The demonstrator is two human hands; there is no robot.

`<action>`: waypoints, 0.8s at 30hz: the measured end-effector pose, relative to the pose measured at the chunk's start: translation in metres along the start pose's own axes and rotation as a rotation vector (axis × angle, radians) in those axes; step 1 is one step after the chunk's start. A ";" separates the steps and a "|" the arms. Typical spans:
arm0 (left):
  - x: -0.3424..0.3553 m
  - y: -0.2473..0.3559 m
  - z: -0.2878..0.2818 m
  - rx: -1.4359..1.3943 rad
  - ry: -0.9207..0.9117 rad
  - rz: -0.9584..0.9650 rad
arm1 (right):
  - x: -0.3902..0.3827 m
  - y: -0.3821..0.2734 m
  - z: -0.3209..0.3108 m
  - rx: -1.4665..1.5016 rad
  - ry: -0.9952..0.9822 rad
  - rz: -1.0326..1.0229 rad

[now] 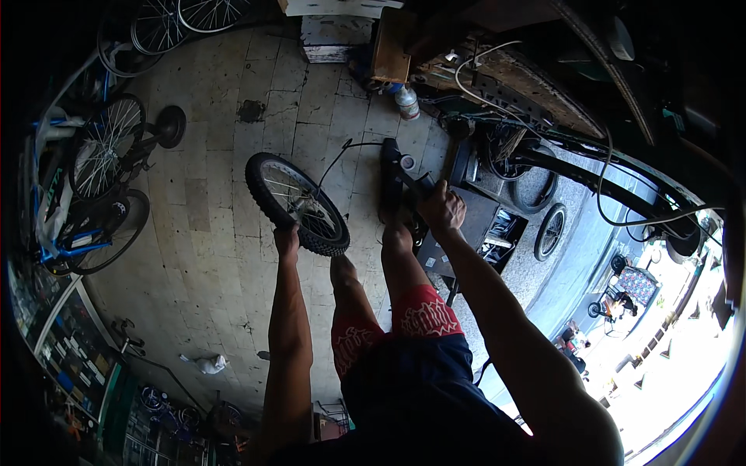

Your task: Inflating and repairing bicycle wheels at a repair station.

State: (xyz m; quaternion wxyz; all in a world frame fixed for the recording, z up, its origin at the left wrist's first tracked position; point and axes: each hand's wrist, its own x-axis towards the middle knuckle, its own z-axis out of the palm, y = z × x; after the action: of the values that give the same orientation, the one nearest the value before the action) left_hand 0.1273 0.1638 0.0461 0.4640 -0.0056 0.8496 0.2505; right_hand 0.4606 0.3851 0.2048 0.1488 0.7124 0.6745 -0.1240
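A small bicycle wheel [295,203] with a knobby black tyre and spokes stands upright on the tiled floor. My left hand [286,239] grips its tyre at the lower rim. My right hand [440,207] is closed around a dark handle of a black tool [400,172] that rests low near my foot. A thin black cable [342,155] curves from the tool toward the wheel. My legs in red and blue shorts [404,334] stand between the two arms.
Bicycles [85,186] lean at the left, more wheels [179,19] at the top. A cluttered workbench [505,85] with cables, a plastic bottle [406,102], spare tyres [536,186] and a small wheel [550,231] lie right. A bright street opens at lower right.
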 end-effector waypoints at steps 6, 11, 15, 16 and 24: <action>-0.009 -0.007 0.005 -0.113 0.004 -0.016 | 0.003 -0.004 0.009 0.013 -0.003 0.029; -0.009 -0.025 0.000 -0.040 0.018 0.053 | 0.000 -0.006 -0.015 0.244 -0.161 0.118; -0.006 -0.038 -0.008 0.090 0.036 0.043 | -0.026 0.001 -0.098 0.151 -0.338 -0.109; -0.005 -0.041 -0.010 0.111 0.026 -0.020 | -0.039 0.005 -0.130 0.094 -0.366 -0.146; 0.020 -0.065 -0.030 0.141 -0.003 -0.058 | -0.098 0.035 -0.256 0.134 -0.250 -0.491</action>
State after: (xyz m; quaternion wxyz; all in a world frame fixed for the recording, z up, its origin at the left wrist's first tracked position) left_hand 0.1080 0.0980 0.0165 0.4714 0.0030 0.8641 0.1766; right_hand 0.4831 0.3900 0.4802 0.1489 0.5149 0.7937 -0.2876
